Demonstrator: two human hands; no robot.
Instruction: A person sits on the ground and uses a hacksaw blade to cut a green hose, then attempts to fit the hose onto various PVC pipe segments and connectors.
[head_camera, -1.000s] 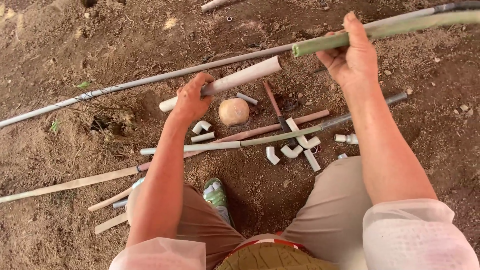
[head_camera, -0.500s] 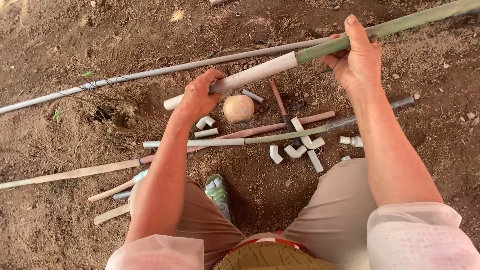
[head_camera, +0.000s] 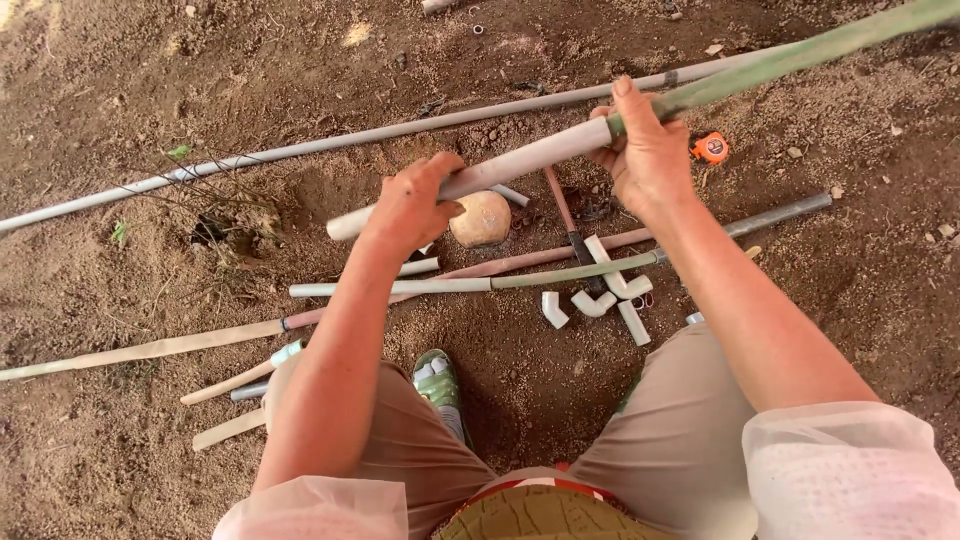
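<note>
A short white pipe is held above the bare soil in the middle of the frame, slanting from lower left to upper right. It is grasped near its lower end by the left hand, whose fingers are clenched around it. Its upper end meets a long green pipe, which runs on to the upper right corner of the frame. That joint is gripped by the right hand, with the fingers wrapped around both pipes where they come together.

Just below the white pipe, a rounded tan stone is seen on the ground. A small orange tape measure lies just right of the right hand. Below centre, several white elbow fittings are scattered near a long thin pipe laid across the soil. A long grey pipe stretches from the left edge towards the upper right. A green shoe is visible between the knees at the lower centre.
</note>
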